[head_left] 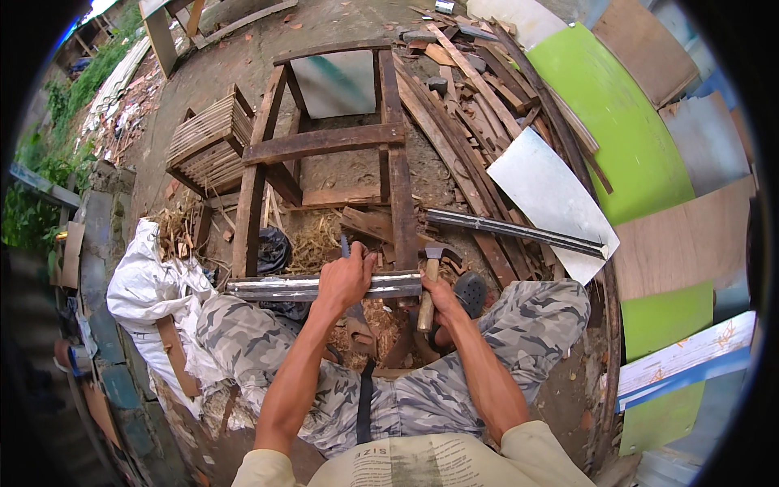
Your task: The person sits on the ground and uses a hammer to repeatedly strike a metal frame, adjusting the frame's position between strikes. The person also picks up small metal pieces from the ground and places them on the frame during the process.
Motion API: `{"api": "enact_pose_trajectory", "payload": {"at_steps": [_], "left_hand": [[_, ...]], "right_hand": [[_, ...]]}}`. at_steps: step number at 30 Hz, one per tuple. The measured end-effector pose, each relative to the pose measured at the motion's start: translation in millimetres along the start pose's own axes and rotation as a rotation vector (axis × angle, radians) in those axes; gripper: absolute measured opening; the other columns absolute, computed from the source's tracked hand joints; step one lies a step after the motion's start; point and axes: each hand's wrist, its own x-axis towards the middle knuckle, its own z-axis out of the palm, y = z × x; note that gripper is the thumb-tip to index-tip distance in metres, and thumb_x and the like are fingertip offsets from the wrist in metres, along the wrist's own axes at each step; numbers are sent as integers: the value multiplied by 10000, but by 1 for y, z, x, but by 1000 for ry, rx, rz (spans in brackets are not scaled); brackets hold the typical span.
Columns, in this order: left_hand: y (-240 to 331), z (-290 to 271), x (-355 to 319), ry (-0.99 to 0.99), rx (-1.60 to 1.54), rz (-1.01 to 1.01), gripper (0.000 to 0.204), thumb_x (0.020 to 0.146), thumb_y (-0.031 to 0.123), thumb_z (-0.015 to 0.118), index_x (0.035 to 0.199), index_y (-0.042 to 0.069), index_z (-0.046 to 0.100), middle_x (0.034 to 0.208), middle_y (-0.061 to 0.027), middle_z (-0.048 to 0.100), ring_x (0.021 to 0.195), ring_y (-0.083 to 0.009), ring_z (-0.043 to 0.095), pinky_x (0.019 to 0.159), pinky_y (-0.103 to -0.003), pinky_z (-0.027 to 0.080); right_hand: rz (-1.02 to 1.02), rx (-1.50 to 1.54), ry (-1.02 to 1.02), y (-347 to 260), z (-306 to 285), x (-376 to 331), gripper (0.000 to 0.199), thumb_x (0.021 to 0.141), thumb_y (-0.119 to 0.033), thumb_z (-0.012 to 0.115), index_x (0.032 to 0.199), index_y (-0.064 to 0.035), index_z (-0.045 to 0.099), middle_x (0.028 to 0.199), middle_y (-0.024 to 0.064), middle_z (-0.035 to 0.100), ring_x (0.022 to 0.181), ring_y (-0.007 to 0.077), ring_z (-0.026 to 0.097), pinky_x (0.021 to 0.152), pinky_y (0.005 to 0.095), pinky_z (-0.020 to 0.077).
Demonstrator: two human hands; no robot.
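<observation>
A long grey strip with white streaks (276, 287) lies crosswise over the near end of a brown wooden frame (324, 144). My left hand (345, 280) is closed over the strip near its middle. A bluish narrow piece (344, 246) pokes up beside its fingers; I cannot make out what it is. At the strip's right end my right hand (439, 297) is closed around the wooden handle of a claw hammer (426, 312). The hammer's head points up and away from me. What the fingers' undersides touch is partly hidden.
Left of the frame stands a slatted wooden crate (211, 142), with a white sack (150, 280) nearer. Loose planks (479, 105) pile up at the right, beside a dark strip (519, 230) and a whitish panel (556, 199). Green sheets (613, 122) lie farther right.
</observation>
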Motion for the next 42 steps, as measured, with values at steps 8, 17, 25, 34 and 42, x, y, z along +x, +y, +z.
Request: {"api": "enact_pose_trajectory", "payload": {"at_steps": [8,17,25,34,42], "left_hand": [[-21,-1,-12,19,-8,-39,333,1035,363,514,1084,34,521,653,-234,653,641,-463,644,622,-562,480],[-24,1,-16,95,4,4,318,1019,356,542,1049,39,530,612,-213,639,588,-437,636,581,-537,487],[-23,4,-18,281,-175,31,269,993,308,617,980,41,587,715,-197,671,658,-407,653,602,-498,501],[-2,-2,-18,290,-800,-37,216,944,190,741,934,7,626,671,-40,611,597,-87,515,543,-300,444],[7,-5,-24,50,-811,-37,172,877,116,757,890,-38,681,854,-98,743,810,-114,681,691,-288,559]], "right_hand": [[17,-119,4,11,11,0,420,990,-457,643,1120,-62,587,964,50,659,774,179,659,646,400,601],[-38,-323,9,-4,16,-12,505,960,-528,667,1097,-46,606,920,20,631,800,125,590,673,320,505],[-47,-308,45,-21,28,-25,532,940,-548,685,1068,-37,618,925,23,632,807,110,576,692,302,480],[-95,-337,1,-30,31,-28,556,839,-545,799,971,-28,643,805,22,630,665,127,607,564,287,494],[-91,-363,-15,-35,37,-31,564,832,-546,807,978,-23,656,831,37,648,707,135,608,602,293,485]]}}
